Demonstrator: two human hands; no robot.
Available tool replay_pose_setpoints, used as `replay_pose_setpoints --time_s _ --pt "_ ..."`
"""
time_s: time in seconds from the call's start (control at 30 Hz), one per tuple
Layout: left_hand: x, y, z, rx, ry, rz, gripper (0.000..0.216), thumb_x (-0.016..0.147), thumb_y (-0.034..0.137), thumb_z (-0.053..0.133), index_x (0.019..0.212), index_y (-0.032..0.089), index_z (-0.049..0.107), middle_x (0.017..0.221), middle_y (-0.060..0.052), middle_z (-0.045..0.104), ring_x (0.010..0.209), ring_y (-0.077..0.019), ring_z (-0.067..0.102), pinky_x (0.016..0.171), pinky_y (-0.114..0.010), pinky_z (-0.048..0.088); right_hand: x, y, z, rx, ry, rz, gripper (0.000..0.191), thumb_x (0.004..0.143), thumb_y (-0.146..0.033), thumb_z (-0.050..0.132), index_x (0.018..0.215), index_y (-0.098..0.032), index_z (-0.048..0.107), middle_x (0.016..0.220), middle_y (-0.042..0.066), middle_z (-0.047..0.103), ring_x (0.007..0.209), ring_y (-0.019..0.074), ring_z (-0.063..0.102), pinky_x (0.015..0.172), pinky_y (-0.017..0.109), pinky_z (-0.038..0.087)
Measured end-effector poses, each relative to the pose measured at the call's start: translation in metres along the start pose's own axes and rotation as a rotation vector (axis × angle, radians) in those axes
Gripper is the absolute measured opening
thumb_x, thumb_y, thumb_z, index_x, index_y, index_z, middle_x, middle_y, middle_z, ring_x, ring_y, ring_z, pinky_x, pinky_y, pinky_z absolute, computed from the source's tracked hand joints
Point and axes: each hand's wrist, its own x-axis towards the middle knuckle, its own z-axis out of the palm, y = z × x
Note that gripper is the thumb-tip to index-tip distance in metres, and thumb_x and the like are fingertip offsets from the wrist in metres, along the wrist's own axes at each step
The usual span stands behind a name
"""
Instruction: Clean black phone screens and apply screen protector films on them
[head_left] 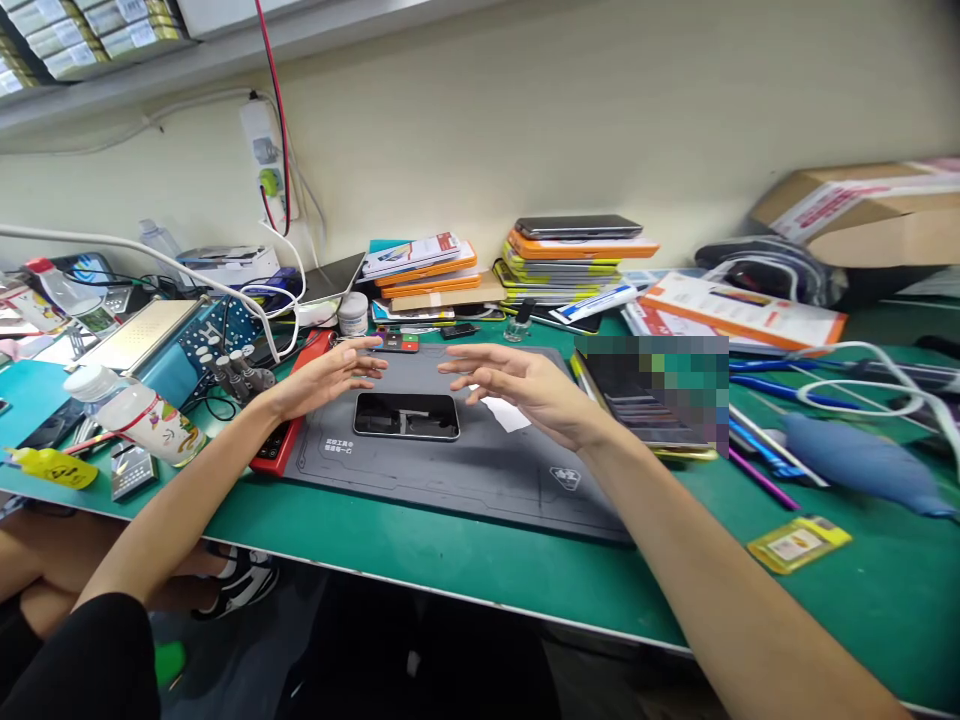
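A smartphone [406, 416] with a dark, glossy screen lies flat on the grey work mat [420, 485]. My left hand [330, 378] hovers above the mat to the upper left of the phone, fingers stretched out and nothing in them. To the upper right of the phone, my right hand [525, 385] is held in the air, its fingers spread and free of any object. A white piece of paper [508, 414] lies on the mat, partly behind my right hand. The red edge of a device [271, 455] shows along the mat's left side, below my left forearm.
Stacked phone boxes [562, 270] stand against the wall. Right of the mat are a blue air blower [862, 462], pens and a yellow packet [799, 543]. At left stand a plastic bottle [146, 415] and a yellow squeeze bottle [52, 467]. A person's leg [45, 550] shows below the table.
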Motion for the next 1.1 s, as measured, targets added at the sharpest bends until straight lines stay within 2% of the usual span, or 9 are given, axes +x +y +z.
replay_pose_setpoints --time_s 0.1,0.23,0.37,0.47,0.6,0.87,1.1 --pt "-0.004 0.006 -0.015 0.24 -0.082 -0.028 0.062 0.097 0.044 0.077 0.154 0.031 0.056 0.144 -0.012 0.067 0.139 -0.0263 0.06 0.115 -0.044 0.047 0.0 0.003 -0.004 -0.069 -0.013 -0.03 0.07 0.072 -0.06 0.094 0.132 -0.028 0.077 0.132 0.013 0.078 0.122 0.0338 0.073 0.108 0.056 0.057" --pt "-0.004 0.007 -0.03 0.562 -0.126 -0.023 0.065 0.092 0.042 0.082 0.152 0.03 0.058 0.156 -0.011 0.061 0.145 -0.0266 0.057 0.117 -0.045 0.047 0.0 0.011 -0.004 -0.197 -0.044 -0.088 0.07 0.072 -0.057 0.094 0.134 -0.03 0.075 0.139 0.011 0.076 0.127 0.035 0.071 0.114 0.058 0.055" --pt "-0.004 0.005 -0.032 0.704 -0.148 -0.029 0.074 0.089 0.039 0.085 0.155 0.031 0.055 0.156 -0.012 0.061 0.142 -0.0265 0.06 0.114 -0.043 0.049 0.001 0.019 -0.003 -0.343 -0.086 -0.112 0.073 0.075 -0.06 0.091 0.139 -0.032 0.073 0.143 0.01 0.074 0.13 0.0367 0.069 0.116 0.06 0.053" --pt "-0.006 0.005 -0.028 0.798 -0.136 -0.058 0.078 0.086 0.04 0.087 0.156 0.03 0.054 0.151 -0.01 0.066 0.139 -0.0265 0.062 0.116 -0.044 0.047 0.003 0.025 -0.004 -0.431 -0.107 -0.09 0.073 0.075 -0.058 0.09 0.142 -0.034 0.071 0.145 0.008 0.073 0.125 0.0355 0.071 0.117 0.06 0.052" --pt "-0.009 0.006 -0.021 0.866 -0.112 -0.071 0.08 0.082 0.041 0.089 0.154 0.028 0.056 0.145 -0.01 0.069 0.135 -0.0273 0.064 0.115 -0.044 0.047 0.004 0.032 -0.006 -0.512 -0.136 -0.046 0.07 0.077 -0.055 0.088 0.142 -0.036 0.07 0.148 0.005 0.071 0.121 0.0342 0.072 0.116 0.06 0.052" --pt "-0.007 -0.004 -0.021 0.924 -0.134 -0.025 0.082 0.08 0.04 0.091 0.154 0.028 0.057 0.141 -0.008 0.069 0.134 -0.026 0.062 0.115 -0.041 0.045 0.006 0.035 -0.012 -0.53 -0.196 -0.023 0.071 0.078 -0.059 0.087 0.143 -0.035 0.071 0.151 0.004 0.069 0.136 0.0362 0.065 0.122 0.058 0.049" --pt "-0.006 -0.012 -0.025 0.93 -0.136 -0.005 0.08 0.077 0.043 0.093 0.15 0.031 0.061 0.14 -0.008 0.069 0.133 -0.0283 0.061 0.115 -0.043 0.045 0.006 0.036 -0.01 -0.562 -0.186 -0.035 0.074 0.075 -0.062 0.088 0.142 -0.034 0.072 0.146 0.007 0.072 0.129 0.0381 0.069 0.118 0.062 0.051"
